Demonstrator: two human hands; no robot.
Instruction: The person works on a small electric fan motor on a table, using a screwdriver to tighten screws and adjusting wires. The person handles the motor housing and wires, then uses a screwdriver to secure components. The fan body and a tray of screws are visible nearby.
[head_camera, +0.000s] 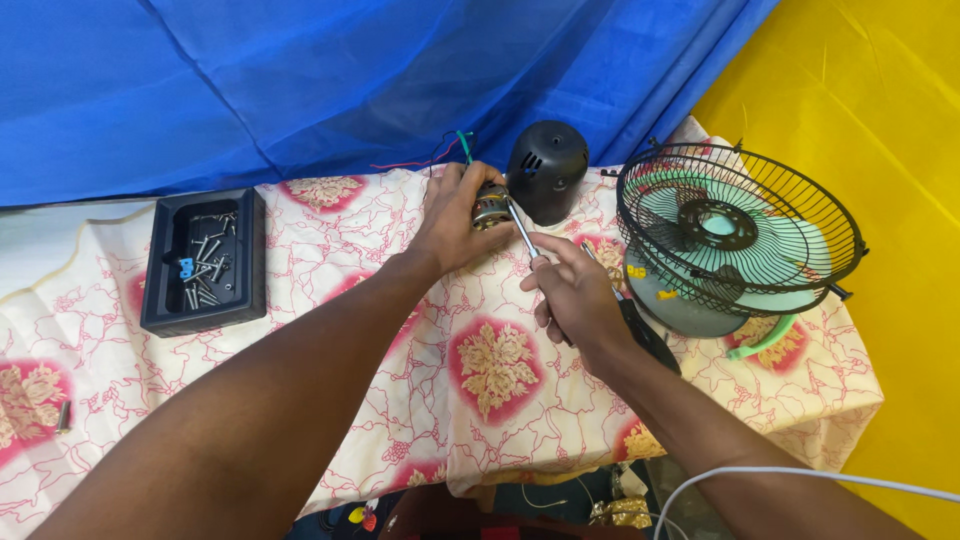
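Observation:
My left hand (455, 220) grips a small metal fan motor (490, 207) with coloured wires (440, 153) trailing behind it, near the back of the table. My right hand (575, 295) holds a screwdriver (523, 230) whose metal shaft points up and left, its tip against the motor. A black domed motor cover (547, 170) stands upright just right of the motor.
A black wire fan guard with green blades (735, 230) lies at the right. A black tray of several screws (205, 260) sits at the left. A patterned cloth (490, 390) covers the table; its front edge hangs near me. Blue sheet behind, yellow at right.

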